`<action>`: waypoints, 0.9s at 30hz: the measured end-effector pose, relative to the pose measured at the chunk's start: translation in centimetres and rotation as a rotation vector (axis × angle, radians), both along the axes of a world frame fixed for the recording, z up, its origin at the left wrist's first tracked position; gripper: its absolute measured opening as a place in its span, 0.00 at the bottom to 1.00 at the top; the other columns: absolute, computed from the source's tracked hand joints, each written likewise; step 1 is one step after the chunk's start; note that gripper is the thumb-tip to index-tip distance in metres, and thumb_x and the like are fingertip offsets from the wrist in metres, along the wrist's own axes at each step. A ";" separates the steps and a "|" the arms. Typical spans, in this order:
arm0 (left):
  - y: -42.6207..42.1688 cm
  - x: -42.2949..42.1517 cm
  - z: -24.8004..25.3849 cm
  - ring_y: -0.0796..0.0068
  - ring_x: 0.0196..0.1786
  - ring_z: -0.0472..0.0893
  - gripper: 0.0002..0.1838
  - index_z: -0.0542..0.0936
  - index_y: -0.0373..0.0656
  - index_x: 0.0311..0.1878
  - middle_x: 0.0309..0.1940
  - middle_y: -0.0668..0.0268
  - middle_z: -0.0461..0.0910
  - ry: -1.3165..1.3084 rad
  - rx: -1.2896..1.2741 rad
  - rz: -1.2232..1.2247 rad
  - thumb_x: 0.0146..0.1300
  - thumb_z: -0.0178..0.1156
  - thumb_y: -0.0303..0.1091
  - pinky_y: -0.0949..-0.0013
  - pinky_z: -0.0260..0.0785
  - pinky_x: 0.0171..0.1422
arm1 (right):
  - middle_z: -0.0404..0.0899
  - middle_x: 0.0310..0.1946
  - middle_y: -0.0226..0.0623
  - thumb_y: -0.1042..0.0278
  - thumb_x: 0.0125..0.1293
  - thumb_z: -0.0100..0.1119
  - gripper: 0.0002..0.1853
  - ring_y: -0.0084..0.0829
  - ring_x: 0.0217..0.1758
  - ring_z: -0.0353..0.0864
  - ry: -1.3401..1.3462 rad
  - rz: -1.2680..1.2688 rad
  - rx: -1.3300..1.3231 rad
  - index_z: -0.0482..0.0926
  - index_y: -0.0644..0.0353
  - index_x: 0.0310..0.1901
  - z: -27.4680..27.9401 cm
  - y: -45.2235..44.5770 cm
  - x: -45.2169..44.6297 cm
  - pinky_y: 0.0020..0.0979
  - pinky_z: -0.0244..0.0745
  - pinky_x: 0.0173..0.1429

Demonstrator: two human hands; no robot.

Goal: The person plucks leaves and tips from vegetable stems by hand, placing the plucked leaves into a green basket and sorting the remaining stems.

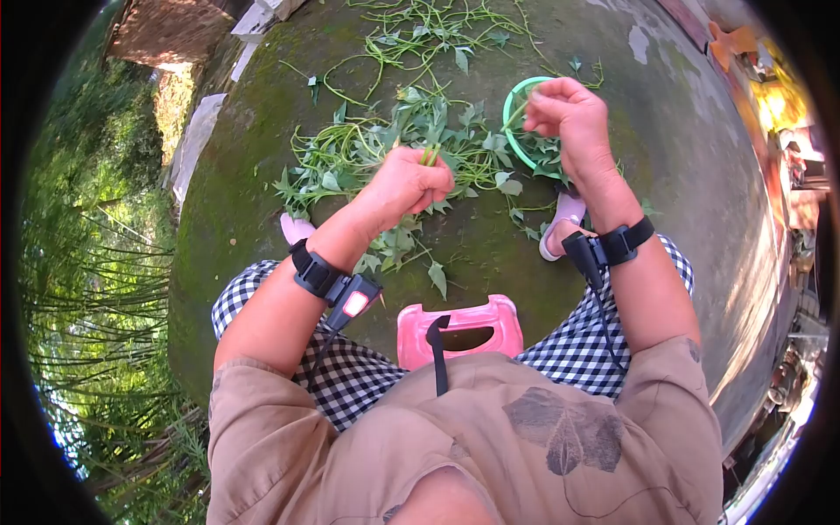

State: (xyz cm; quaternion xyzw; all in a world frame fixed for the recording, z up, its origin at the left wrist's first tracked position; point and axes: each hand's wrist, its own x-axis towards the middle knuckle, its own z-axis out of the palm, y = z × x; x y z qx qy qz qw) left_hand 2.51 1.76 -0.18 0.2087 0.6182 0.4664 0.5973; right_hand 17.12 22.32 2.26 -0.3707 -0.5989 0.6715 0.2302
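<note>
In the head view, reading the clock from its centre: at 12 o'clock, gripping a few green stems (428, 157) in the left hand (408, 184), with fingers curled snugly and ends poking out of the fist. Between 1 and 2 o'clock, pinching what looks like a thin sprig (518, 114) between thumb and fingertips of the right hand (569, 122); cannot tell how much lies in that pinch.

Near 1 o'clock, beside and partly behind the right hand, find a green basin (508, 109) with leaves (544, 156) in it. At 12 o'clock, just beyond the left hand, see a leafy pile (455, 144) on the ground (249, 166), and farther out in the same direction, bare-looking vines (420, 44). Note also a pink stool (411, 337) near 6 o'clock and pale shoes (569, 212) near 2 and 10 o'clock.

Judging by looks: very light, limp in the leaf, springier along the stem, easily bruised, perhaps a little slick if damp. Best held lightly by the firm stem, bunched in the palm; best pinched close to the leaf's base, not across the blade. Likely to tangle when lifted from the pile.
</note>
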 end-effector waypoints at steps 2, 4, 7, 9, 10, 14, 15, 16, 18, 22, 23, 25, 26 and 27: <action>-0.2 0.7 -0.4 0.85 0.15 0.67 0.02 0.79 0.37 0.28 0.19 0.68 0.75 0.029 -0.090 -0.095 0.53 0.60 0.25 0.78 0.53 0.18 | 0.82 0.27 0.32 0.74 0.61 0.63 0.04 0.21 0.23 0.80 -0.013 -0.111 0.030 0.79 0.62 0.37 -0.4 2.0 1.0 0.19 0.70 0.26; -0.5 1.5 -2.0 0.83 0.20 0.71 0.05 0.82 0.38 0.32 0.21 0.68 0.77 0.125 -0.152 -0.248 0.50 0.63 0.25 0.76 0.62 0.24 | 0.82 0.26 0.32 0.76 0.61 0.64 0.04 0.21 0.21 0.80 -0.061 -0.203 0.066 0.79 0.63 0.37 -0.6 3.8 2.4 0.18 0.69 0.24; -1.9 4.4 -3.0 0.78 0.28 0.76 0.10 0.85 0.39 0.39 0.25 0.67 0.80 0.280 0.165 -0.526 0.51 0.66 0.28 0.70 0.70 0.35 | 0.82 0.28 0.36 0.79 0.59 0.64 0.09 0.22 0.19 0.78 -0.158 -0.355 0.084 0.78 0.67 0.41 -0.7 5.7 4.0 0.19 0.67 0.21; -3.0 6.2 -4.3 0.75 0.33 0.78 0.12 0.86 0.41 0.42 0.26 0.66 0.81 0.307 0.124 -0.702 0.54 0.66 0.31 0.68 0.71 0.41 | 0.82 0.28 0.37 0.79 0.58 0.64 0.12 0.23 0.19 0.78 -0.215 -0.448 0.096 0.77 0.68 0.44 -1.2 6.6 4.8 0.20 0.68 0.21; -3.2 6.8 -4.7 0.74 0.36 0.79 0.13 0.86 0.42 0.44 0.27 0.65 0.82 0.320 0.104 -0.790 0.55 0.67 0.32 0.67 0.72 0.44 | 0.81 0.29 0.39 0.80 0.58 0.64 0.15 0.24 0.19 0.78 -0.210 -0.487 0.079 0.77 0.70 0.47 -1.4 6.9 5.0 0.21 0.68 0.20; -3.0 7.7 -6.0 0.73 0.33 0.79 0.10 0.86 0.40 0.40 0.27 0.63 0.83 0.188 -0.180 -0.818 0.58 0.67 0.36 0.67 0.70 0.40 | 0.81 0.28 0.38 0.79 0.59 0.63 0.11 0.24 0.18 0.77 -0.178 -0.517 0.061 0.78 0.69 0.44 -0.9 7.2 5.7 0.21 0.67 0.20; -2.9 7.5 -6.1 0.75 0.30 0.78 0.09 0.85 0.40 0.37 0.26 0.63 0.83 0.131 -0.234 -0.729 0.59 0.67 0.35 0.69 0.68 0.35 | 0.81 0.28 0.38 0.78 0.60 0.63 0.10 0.24 0.18 0.77 -0.167 -0.507 0.057 0.78 0.69 0.43 -0.7 7.3 5.7 0.21 0.67 0.20; -2.7 7.2 -6.3 0.77 0.27 0.78 0.09 0.85 0.39 0.34 0.26 0.64 0.83 0.075 -0.288 -0.639 0.59 0.67 0.35 0.71 0.67 0.29 | 0.81 0.28 0.38 0.77 0.60 0.63 0.09 0.24 0.18 0.77 -0.156 -0.495 0.052 0.79 0.68 0.41 -0.7 7.3 5.7 0.21 0.67 0.20; -2.3 6.6 -5.6 0.84 0.19 0.72 0.07 0.83 0.37 0.33 0.26 0.66 0.82 -0.075 -0.341 -0.437 0.60 0.66 0.32 0.78 0.55 0.17 | 0.81 0.28 0.37 0.77 0.60 0.63 0.07 0.24 0.18 0.77 -0.148 -0.450 0.047 0.79 0.68 0.40 -0.6 6.8 5.2 0.20 0.68 0.21; -1.9 5.2 -4.9 0.84 0.18 0.70 0.11 0.79 0.36 0.44 0.27 0.66 0.79 -0.250 -0.204 -0.232 0.63 0.63 0.32 0.78 0.54 0.17 | 0.81 0.29 0.37 0.81 0.55 0.60 0.12 0.24 0.20 0.78 -0.187 -0.255 0.057 0.78 0.68 0.42 -0.6 3.6 2.9 0.22 0.71 0.24; -1.7 4.9 -4.3 0.83 0.18 0.70 0.11 0.79 0.36 0.43 0.27 0.65 0.79 -0.299 -0.202 -0.152 0.65 0.61 0.35 0.78 0.54 0.17 | 0.81 0.29 0.38 0.80 0.54 0.61 0.13 0.24 0.20 0.78 -0.231 -0.170 0.040 0.78 0.69 0.43 -1.2 2.8 2.4 0.24 0.72 0.24; -1.5 4.5 -3.4 0.82 0.18 0.70 0.15 0.79 0.36 0.42 0.28 0.64 0.79 -0.392 -0.197 0.005 0.69 0.58 0.41 0.78 0.53 0.16 | 0.80 0.31 0.38 0.80 0.53 0.62 0.14 0.27 0.21 0.78 -0.288 0.059 0.008 0.78 0.70 0.44 -1.9 0.1 1.6 0.28 0.75 0.27; -1.6 4.1 -3.3 0.80 0.18 0.70 0.23 0.80 0.36 0.41 0.28 0.63 0.80 -0.427 -0.178 0.041 0.72 0.51 0.51 0.77 0.53 0.15 | 0.81 0.32 0.39 0.81 0.52 0.62 0.16 0.28 0.24 0.79 -0.350 0.163 -0.017 0.78 0.69 0.45 -3.3 -1.3 1.2 0.29 0.76 0.29; -1.9 3.7 -3.1 0.79 0.19 0.70 0.24 0.80 0.36 0.41 0.28 0.62 0.80 -0.490 -0.136 0.109 0.73 0.50 0.52 0.77 0.53 0.15 | 0.81 0.33 0.41 0.82 0.51 0.60 0.17 0.29 0.27 0.80 -0.361 0.276 -0.065 0.78 0.69 0.46 -4.8 -2.7 1.1 0.30 0.76 0.30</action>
